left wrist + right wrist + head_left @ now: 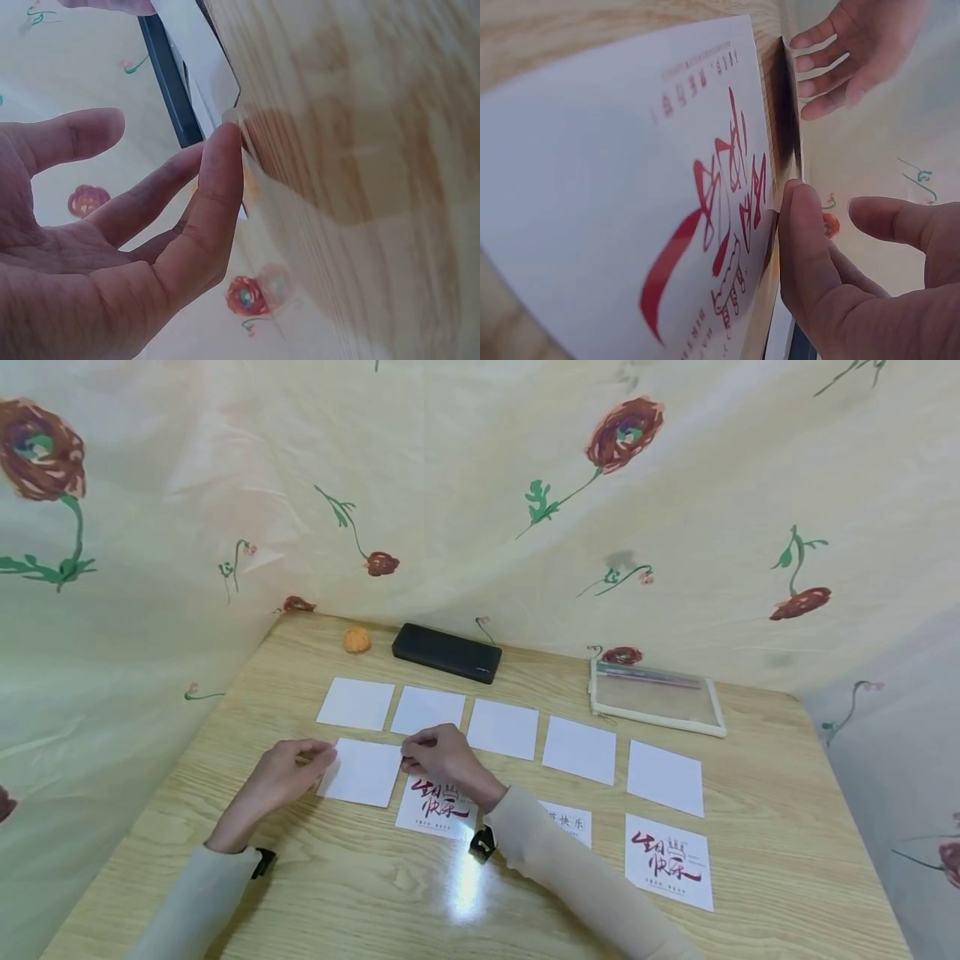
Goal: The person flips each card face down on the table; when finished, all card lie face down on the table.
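Note:
A blank white card (365, 774) lies at the left of the front row, between both hands. My left hand (283, 774) is at its left edge, fingertips (225, 142) at the card and tabletop, thumb held apart. At the opposite edge, the fingers of my right hand (448, 755) touch down, its thumb also apart from them. Under the right hand lies a card with red Chinese lettering (429, 818), partly covered in the head view. My right forearm hides part of another printed card (573, 820). A similar red-lettered card (667, 862) is at the far right.
Behind the hands runs a row of several blank cards (504, 729). Farther back are an orange ball-like object (356, 640), a black case (447, 652) and a clear zip pouch (656, 695) with pens inside. Flowered cloth (465, 485) hangs around the wooden table (360, 893).

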Action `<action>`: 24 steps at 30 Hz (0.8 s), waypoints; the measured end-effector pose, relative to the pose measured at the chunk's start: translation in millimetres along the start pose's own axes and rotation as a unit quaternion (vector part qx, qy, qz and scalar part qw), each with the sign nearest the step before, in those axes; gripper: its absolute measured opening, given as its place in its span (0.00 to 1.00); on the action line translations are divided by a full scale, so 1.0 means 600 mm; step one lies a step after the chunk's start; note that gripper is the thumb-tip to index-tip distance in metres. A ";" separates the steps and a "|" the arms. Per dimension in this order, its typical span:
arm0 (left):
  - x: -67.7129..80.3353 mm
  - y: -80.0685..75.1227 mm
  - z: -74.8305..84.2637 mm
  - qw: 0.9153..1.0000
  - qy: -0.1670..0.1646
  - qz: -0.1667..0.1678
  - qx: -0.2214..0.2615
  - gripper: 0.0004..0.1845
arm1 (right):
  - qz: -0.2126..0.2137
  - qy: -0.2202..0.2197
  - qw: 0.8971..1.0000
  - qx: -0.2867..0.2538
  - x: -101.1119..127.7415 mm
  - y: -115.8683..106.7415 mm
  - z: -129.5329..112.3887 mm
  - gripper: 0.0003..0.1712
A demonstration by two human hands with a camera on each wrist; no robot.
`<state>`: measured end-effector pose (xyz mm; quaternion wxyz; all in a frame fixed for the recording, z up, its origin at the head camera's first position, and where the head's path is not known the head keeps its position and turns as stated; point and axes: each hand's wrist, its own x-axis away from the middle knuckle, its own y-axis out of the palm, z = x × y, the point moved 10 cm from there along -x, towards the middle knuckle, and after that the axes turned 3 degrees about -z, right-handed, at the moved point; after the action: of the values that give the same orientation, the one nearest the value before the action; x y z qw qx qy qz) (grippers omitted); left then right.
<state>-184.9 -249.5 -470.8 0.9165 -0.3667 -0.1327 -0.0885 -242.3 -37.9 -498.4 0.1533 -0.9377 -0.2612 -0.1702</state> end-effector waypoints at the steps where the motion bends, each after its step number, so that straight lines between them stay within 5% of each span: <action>1: 0.000 0.000 0.000 1.000 0.002 0.001 0.000 0.26 | 0.001 0.000 1.000 0.005 0.000 -0.001 0.000 0.15; 9: 0.000 -0.002 -0.001 1.000 -0.002 0.000 -0.006 0.28 | 0.024 -0.013 0.998 0.049 0.009 -0.018 -0.005 0.17; 17: 0.003 -0.003 0.007 1.000 0.003 0.019 -0.001 0.27 | 0.023 -0.009 1.000 0.018 0.040 -0.051 -0.003 0.18; 24: 0.006 -0.001 0.043 0.998 0.039 0.034 0.036 0.23 | 0.013 -0.009 0.998 -0.053 0.070 -0.086 0.003 0.20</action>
<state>-186.4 -232.0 -451.5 0.9362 -0.3336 -0.0877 -0.0668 -236.0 23.4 -473.2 0.1029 -0.9493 -0.2409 -0.1737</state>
